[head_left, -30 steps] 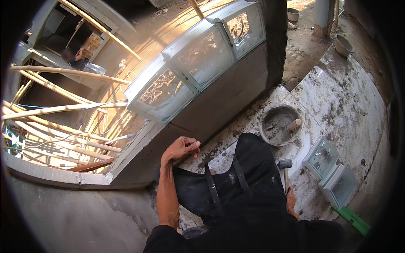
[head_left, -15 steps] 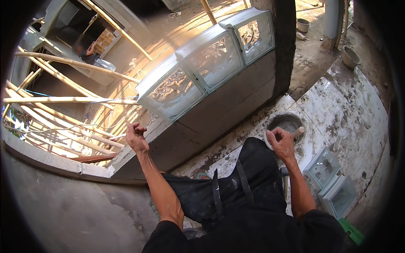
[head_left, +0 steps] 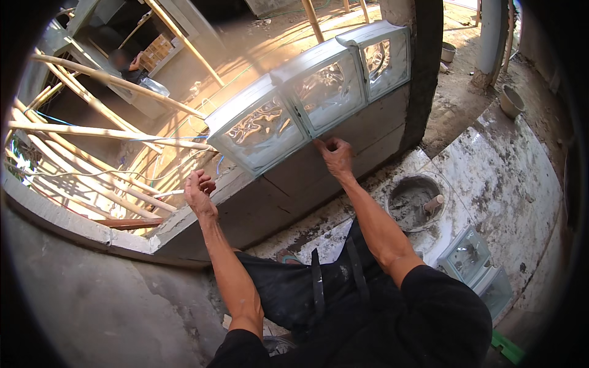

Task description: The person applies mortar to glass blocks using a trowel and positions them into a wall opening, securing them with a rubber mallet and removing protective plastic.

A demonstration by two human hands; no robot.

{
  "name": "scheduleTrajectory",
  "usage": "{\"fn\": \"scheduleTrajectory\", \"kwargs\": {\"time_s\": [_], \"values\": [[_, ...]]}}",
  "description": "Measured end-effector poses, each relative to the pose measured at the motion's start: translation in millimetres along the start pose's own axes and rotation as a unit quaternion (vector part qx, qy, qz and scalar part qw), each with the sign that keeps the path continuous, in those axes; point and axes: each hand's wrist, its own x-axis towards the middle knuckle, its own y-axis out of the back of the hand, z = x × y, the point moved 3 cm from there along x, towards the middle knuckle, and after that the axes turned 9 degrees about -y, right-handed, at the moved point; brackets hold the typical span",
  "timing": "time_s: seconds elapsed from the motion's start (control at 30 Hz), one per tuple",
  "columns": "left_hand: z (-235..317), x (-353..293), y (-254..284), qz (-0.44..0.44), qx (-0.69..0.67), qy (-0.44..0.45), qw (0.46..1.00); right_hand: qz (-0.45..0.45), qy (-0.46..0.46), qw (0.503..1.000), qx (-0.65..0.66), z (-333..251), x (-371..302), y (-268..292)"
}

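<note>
Three glass blocks stand in a row on top of a low grey wall (head_left: 368,136): a near one (head_left: 261,130), a middle one (head_left: 328,93) and a far one (head_left: 384,61). My right hand (head_left: 336,158) is at the wall face, just below the joint between the near and middle blocks. Its thumb and fingers are pinched together; whatever they hold is too small to make out. Beside the near block's left end, my left hand (head_left: 200,192) hovers over the wall top, fingers loosely bent and apart, holding nothing.
On the mortar-spattered tiles to the right sits a bucket of grey mortar (head_left: 408,199) with a wooden handle (head_left: 434,203) sticking out. Two loose glass blocks (head_left: 467,253) lie nearer me. Bamboo poles (head_left: 116,132) cross beyond the wall; another person (head_left: 130,66) is far off.
My right hand has left the mortar bucket and moved up and left to the wall below the glass blocks. My left hand has stayed almost in place. The view has shifted slightly.
</note>
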Motion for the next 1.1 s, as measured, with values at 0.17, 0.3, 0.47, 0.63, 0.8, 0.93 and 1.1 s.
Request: {"fn": "scheduleTrajectory", "kwargs": {"time_s": [0.17,0.3,0.47,0.63,0.8,0.93,1.1], "values": [[10,-6,-4,0.0,0.012,0.01,1.0,0.032,0.02,0.999,-0.011,-2,-6,-5],[8,-6,-5,-0.002,0.0,0.012,1.0,0.056,0.015,0.998,0.008,0,-5,-5],[6,-7,-8,-0.022,-0.007,0.016,1.0,0.013,-0.036,0.997,0.072,-1,-3,-1],[1,-6,-4,-0.014,0.023,0.03,0.999,-0.008,-0.007,0.997,0.082,3,5,9],[3,-6,8,-0.002,0.045,0.035,0.998,0.057,-0.073,0.967,0.239,30,51,72],[5,-10,2,-0.016,0.058,0.037,0.997,0.083,-0.067,0.958,0.266,26,93,109],[9,-16,-2,-0.013,0.063,0.037,0.997,0.086,-0.045,0.973,0.208,12,107,114]]}}
